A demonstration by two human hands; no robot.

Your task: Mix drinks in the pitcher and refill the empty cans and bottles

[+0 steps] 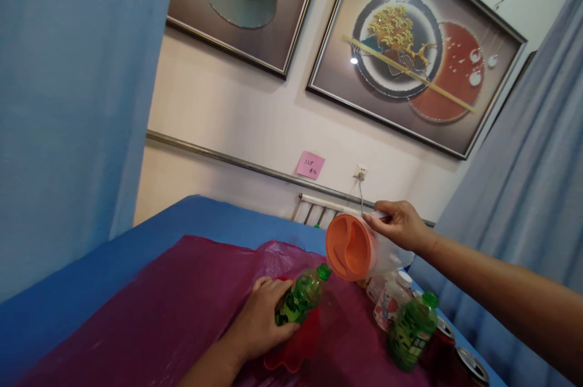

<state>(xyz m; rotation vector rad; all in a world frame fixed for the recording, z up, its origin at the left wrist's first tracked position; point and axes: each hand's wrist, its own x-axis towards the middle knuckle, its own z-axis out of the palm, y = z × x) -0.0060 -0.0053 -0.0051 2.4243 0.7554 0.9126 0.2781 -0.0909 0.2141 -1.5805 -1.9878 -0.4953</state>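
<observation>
My left hand (260, 319) is wrapped round a green plastic drink bottle (301, 294) with a green cap, tilted to the right. Beneath that bottle sits a red dish with a wavy rim (294, 350), partly hidden by my hand. My right hand (399, 226) grips the handle of a clear pitcher (387, 253), which is tipped so that its orange lid (348, 247) faces left. The lid is close to the bottle's cap, with a small gap between them. What is inside the pitcher cannot be made out.
At the right stand another green bottle (412, 332), a clear patterned bottle with a white cap (392, 302) and dark red cans (471, 366). A magenta plastic sheet (173, 308) covers the blue table (200, 211). Blue curtains (82, 71) hang on both sides. A rail (228, 159) runs along the wall.
</observation>
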